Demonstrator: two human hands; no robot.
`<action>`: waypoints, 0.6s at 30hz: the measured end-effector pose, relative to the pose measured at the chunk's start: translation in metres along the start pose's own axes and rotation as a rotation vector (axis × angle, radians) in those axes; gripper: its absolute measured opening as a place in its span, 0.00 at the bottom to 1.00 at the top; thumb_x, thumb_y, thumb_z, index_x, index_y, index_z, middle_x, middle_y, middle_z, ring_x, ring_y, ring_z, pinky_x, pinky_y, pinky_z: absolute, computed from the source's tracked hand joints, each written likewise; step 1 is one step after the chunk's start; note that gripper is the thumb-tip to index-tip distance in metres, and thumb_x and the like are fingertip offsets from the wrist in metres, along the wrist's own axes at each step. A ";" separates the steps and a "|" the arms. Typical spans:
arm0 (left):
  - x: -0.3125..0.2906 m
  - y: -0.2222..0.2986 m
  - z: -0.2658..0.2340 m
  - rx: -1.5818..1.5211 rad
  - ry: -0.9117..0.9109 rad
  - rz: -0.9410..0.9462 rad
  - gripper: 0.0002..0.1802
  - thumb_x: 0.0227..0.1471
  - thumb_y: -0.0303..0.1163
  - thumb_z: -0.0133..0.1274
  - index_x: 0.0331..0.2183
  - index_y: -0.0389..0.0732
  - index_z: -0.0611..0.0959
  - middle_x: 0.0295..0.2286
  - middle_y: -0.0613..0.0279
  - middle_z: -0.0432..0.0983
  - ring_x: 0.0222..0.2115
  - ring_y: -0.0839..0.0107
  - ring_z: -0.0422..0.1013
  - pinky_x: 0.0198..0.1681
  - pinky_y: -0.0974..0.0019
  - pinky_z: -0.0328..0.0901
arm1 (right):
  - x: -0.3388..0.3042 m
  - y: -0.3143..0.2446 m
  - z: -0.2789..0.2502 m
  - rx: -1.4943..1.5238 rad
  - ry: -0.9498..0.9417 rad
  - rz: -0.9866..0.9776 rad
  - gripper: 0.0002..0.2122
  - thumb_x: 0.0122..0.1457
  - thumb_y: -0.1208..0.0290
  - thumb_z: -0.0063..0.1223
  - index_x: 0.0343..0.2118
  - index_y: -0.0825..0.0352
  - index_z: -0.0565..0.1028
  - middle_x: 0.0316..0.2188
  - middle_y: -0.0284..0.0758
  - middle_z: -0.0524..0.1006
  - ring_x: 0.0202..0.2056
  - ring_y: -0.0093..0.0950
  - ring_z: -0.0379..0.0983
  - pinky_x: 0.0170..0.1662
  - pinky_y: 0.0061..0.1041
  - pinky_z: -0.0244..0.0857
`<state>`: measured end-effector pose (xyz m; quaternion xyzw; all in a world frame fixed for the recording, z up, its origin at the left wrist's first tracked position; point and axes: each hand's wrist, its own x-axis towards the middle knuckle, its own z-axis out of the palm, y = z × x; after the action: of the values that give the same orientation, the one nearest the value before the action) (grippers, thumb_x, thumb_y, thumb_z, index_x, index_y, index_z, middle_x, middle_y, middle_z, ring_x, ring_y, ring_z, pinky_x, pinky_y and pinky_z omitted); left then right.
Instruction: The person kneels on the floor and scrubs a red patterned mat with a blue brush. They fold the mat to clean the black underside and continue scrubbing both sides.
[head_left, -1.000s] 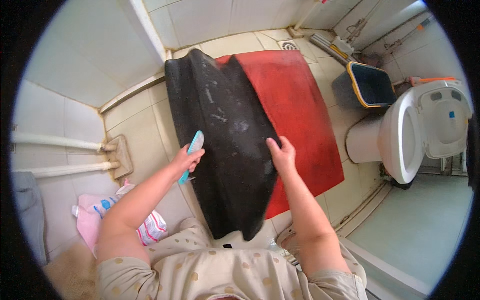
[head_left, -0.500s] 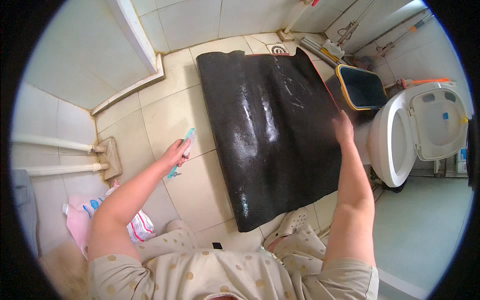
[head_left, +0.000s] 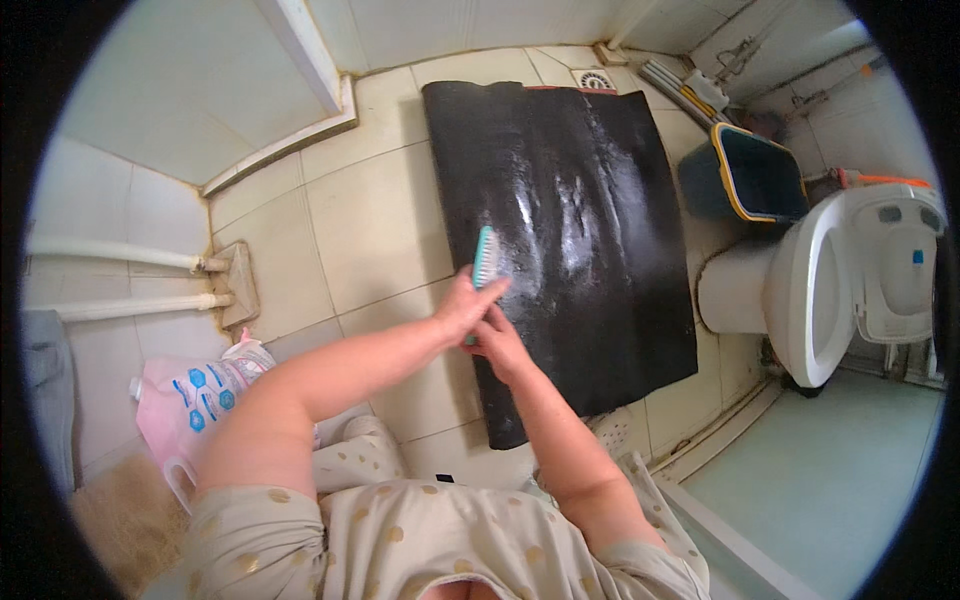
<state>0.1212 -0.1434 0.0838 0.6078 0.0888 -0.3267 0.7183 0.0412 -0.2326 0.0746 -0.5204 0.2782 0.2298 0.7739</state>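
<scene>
A turquoise scrub brush (head_left: pixel 486 255) with white bristles stands out from my left hand (head_left: pixel 465 303), which is closed round its handle, thumb stretched along the bristle side. My right hand (head_left: pixel 504 348) meets the left one from below, its fingers gathered at the lower handle; part of that grip is hidden. Both hands are above the left edge of a black mat (head_left: pixel 590 290). The mat lies on the tiled floor, and wet, shiny streaks run over its creased surface.
To the right stand a white toilet (head_left: pixel 815 290) with its lid up and a dark bucket (head_left: pixel 725 175) with a yellow rim. A floor drain (head_left: pixel 594 80) lies behind the mat. At left are a pink bottle (head_left: pixel 190 400) and white wall pipes (head_left: pixel 150 305).
My left hand has carried the brush rightward over the mat. My right hand has left the mat's right edge and come to the brush handle. The mat now lies flatter along its right side.
</scene>
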 end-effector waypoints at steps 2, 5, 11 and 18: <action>0.005 -0.012 0.009 0.016 -0.037 0.088 0.31 0.50 0.47 0.58 0.46 0.34 0.70 0.42 0.55 0.71 0.41 0.68 0.68 0.48 0.65 0.63 | 0.001 -0.009 -0.025 -0.094 0.130 0.011 0.17 0.57 0.66 0.48 0.49 0.62 0.66 0.27 0.29 0.69 0.26 0.22 0.67 0.29 0.25 0.67; 0.037 -0.023 -0.008 0.278 0.227 0.218 0.36 0.48 0.45 0.60 0.50 0.32 0.65 0.41 0.53 0.69 0.38 0.68 0.68 0.46 0.65 0.64 | -0.017 -0.012 -0.075 -0.239 0.441 -0.018 0.12 0.60 0.57 0.46 0.38 0.61 0.69 0.17 0.22 0.60 0.16 0.17 0.57 0.19 0.19 0.58; 0.088 -0.051 -0.040 0.632 0.570 0.230 0.43 0.41 0.44 0.65 0.51 0.31 0.63 0.41 0.52 0.69 0.41 0.64 0.69 0.46 0.65 0.65 | -0.058 0.048 -0.140 -0.002 0.875 0.024 0.25 0.59 0.40 0.37 0.33 0.62 0.69 0.15 0.26 0.59 0.15 0.19 0.55 0.17 0.20 0.54; 0.070 -0.054 -0.051 0.234 0.261 -0.069 0.40 0.37 0.40 0.68 0.47 0.28 0.67 0.45 0.45 0.70 0.46 0.59 0.69 0.49 0.60 0.64 | -0.049 0.126 -0.133 0.078 0.744 -0.041 0.15 0.61 0.54 0.49 0.32 0.62 0.69 0.22 0.27 0.69 0.22 0.20 0.67 0.24 0.21 0.64</action>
<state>0.1580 -0.1238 -0.0096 0.7211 0.1635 -0.2777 0.6133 -0.1020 -0.3155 -0.0183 -0.5438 0.5387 -0.0013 0.6435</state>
